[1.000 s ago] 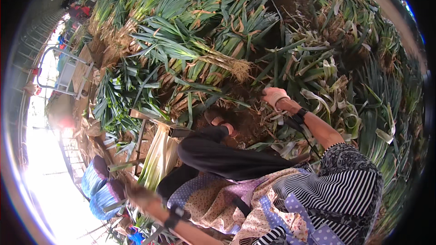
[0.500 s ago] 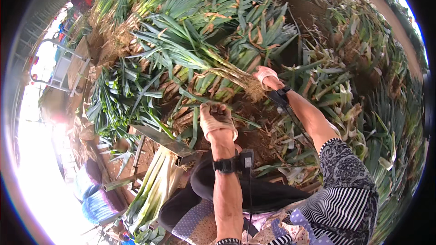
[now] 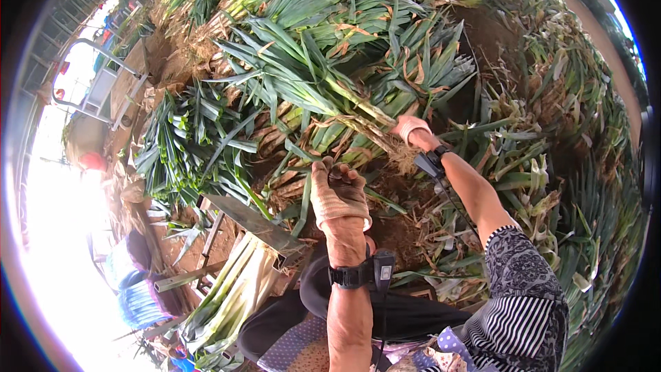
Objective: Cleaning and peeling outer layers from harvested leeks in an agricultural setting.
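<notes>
My right hand [image 3: 411, 131], wearing a pale wrap or cut-off glove, is closed round the lower stalk of a leek [image 3: 350, 98], near its root end. Its green leaves fan out to the upper left over the pile. Another leek with withered outer leaves and hairy roots lies just below it. Closer to me, my left hand [image 3: 339, 193] is raised palm up with its fingers curled in. Something dark shows among those fingers, too small to name. This hand is apart from the leeks held at right.
A heap of untrimmed leeks [image 3: 310, 7] covers the far side. Trimmed leeks with cut leaves [image 3: 182, 145] lie at left. Peeled white leeks [image 3: 237, 275] rest beside a metal-edged stand [image 3: 255, 215] by my knees. Stripped leaves [image 3: 523, 179] litter the right.
My right hand has closed on a leek stalk and lifted it slightly from the one beneath. My left hand has shifted a little right, its fingers loosening somewhat. The whole view has shifted slightly.
</notes>
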`<state>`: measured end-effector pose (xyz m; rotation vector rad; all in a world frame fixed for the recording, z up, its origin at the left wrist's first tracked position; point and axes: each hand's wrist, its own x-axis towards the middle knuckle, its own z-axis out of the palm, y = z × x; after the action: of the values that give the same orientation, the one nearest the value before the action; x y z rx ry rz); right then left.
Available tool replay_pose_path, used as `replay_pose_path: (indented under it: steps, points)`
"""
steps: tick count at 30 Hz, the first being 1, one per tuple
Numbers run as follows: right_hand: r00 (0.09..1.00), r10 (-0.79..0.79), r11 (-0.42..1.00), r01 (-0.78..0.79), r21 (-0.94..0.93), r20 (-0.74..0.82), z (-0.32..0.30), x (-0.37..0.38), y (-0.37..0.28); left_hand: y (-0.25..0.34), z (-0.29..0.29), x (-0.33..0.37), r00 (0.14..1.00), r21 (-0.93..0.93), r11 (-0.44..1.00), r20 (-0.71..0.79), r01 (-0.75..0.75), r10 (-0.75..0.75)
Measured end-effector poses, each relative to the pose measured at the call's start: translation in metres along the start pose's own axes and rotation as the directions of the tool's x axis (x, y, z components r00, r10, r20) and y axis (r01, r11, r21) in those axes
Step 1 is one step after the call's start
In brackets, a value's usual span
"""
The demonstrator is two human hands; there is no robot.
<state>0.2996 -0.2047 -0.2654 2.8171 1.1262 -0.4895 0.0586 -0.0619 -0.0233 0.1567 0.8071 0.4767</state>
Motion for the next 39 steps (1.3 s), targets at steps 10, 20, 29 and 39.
replay_pose_path:
  steps: [10, 20, 29, 39]
  points:
    - [0.896, 0.432, 0.839, -0.442, 0.317, 0.108, -0.181, -0.203, -0.054, -0.034, -0.011, 0.030, 1.000, 0.227, 0.973, -0.014, 0.026, -0.023]
    - [0.816, 0.568, 0.747, -0.566, 0.348, 0.107, -0.196, -0.357, -0.080, -0.094, -0.029, 0.039, 0.954, 0.528, 0.798, -0.224, 0.290, -0.198]
    - [0.863, 0.489, 0.832, -0.418, 0.365, -0.128, -0.184, -0.416, -0.084, -0.121, -0.041, 0.034, 0.948, 0.593, 0.740, -0.198, 0.317, -0.248]
    - [0.843, 0.535, 0.797, -0.528, 0.293, 0.063, -0.167, -0.357, -0.050, -0.175, -0.076, -0.019, 0.749, 0.998, -0.063, -0.064, 0.030, -0.659]
